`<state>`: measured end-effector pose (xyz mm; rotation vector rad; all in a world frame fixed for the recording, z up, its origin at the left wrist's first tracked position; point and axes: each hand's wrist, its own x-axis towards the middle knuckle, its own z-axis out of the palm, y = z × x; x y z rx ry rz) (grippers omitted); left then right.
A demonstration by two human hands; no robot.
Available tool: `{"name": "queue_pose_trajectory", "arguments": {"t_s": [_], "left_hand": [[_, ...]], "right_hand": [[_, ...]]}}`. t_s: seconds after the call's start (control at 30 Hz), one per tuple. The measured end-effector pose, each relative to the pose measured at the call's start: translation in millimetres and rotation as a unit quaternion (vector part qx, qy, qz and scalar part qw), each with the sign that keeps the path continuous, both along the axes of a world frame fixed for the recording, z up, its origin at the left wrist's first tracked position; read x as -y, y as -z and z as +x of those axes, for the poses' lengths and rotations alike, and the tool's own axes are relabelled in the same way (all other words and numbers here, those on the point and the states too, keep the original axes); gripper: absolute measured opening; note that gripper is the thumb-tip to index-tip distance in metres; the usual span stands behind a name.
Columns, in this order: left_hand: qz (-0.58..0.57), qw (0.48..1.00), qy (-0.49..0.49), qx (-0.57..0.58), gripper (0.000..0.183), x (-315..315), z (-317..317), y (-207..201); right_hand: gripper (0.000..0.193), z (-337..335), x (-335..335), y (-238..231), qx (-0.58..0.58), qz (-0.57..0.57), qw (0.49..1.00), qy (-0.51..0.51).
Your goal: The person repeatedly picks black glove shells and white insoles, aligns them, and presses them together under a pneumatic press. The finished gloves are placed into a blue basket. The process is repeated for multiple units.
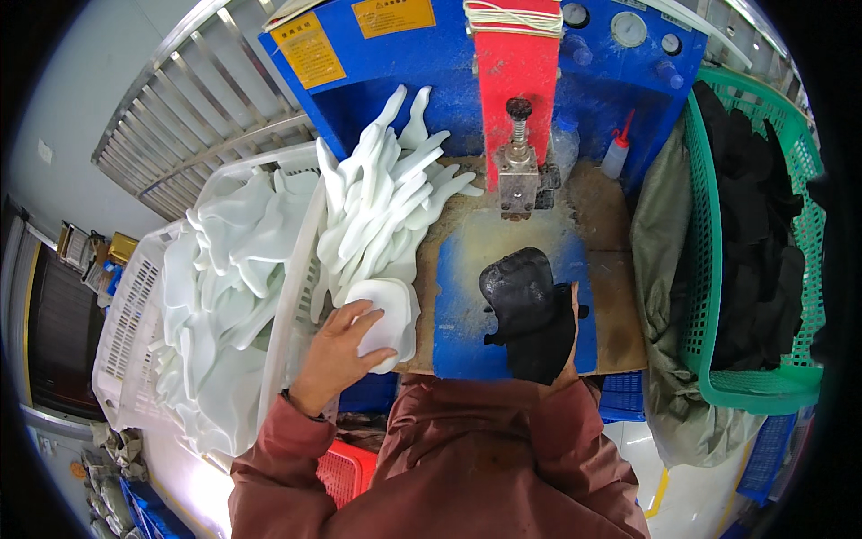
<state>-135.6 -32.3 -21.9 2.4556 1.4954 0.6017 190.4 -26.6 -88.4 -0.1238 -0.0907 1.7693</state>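
Note:
My left hand [339,349] grips the rounded end of a flat white piece [384,310], thumb on the near edge and fingers on the far side. It belongs to a heap of smooth white pieces with long tapering ends [382,198], stacked at the work table's left. My right hand [569,359] holds a black flexible piece [525,310] by its right edge; most of its fingers are hidden behind it. That piece has a rounded, shiny far end and lies over the blue mat [458,346]. Beyond it, a metal press head [518,180] hangs from a red arm [512,72].
A white basket [292,296] full of similar white pieces stands left. On the right, a green basket [705,359] holds black pieces [754,234], with grey cloth [660,242] beside it. A red-tipped bottle [616,154] stands by the blue machine [646,99] with gauges.

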Motion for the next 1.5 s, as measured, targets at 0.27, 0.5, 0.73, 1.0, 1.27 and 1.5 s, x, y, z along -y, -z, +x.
{"name": "queue_pose_trajectory", "arguments": {"t_s": [0.27, 0.5, 0.73, 1.0, 1.27, 1.5], "left_hand": [[0.025, 0.999, -0.002, -0.026, 0.045, -1.5, -3.3, 24.2], [0.011, 1.0, -0.022, -0.006, 0.032, -17.4, -5.0, 17.2], [-0.038, 0.988, -0.121, -0.083, 0.043, -26.1, 25.9, 6.1], [-0.009, 0.98, -0.145, -0.137, 0.038, -24.1, 43.8, 13.3], [0.03, 0.983, -0.095, -0.152, 0.035, -28.6, 35.5, 16.1], [0.027, 0.966, 0.045, -0.254, 0.061, -32.4, 28.9, 5.8]], "right_hand": [[0.066, -2.8, 3.0, -2.9, 0.013, -0.034, 0.999, 0.016], [0.067, -0.2, 4.0, -1.2, -0.013, 0.005, 1.0, -0.006], [0.066, -4.0, 5.4, -9.2, 0.031, -0.018, 0.999, 0.023], [0.067, -0.8, 7.5, -11.9, 0.03, -0.041, 0.999, 0.001], [0.064, -2.6, 9.7, -1.8, 0.013, -0.027, 1.0, 0.004], [0.062, -2.0, 9.6, -2.6, 0.02, -0.024, 0.999, -0.015]]}}
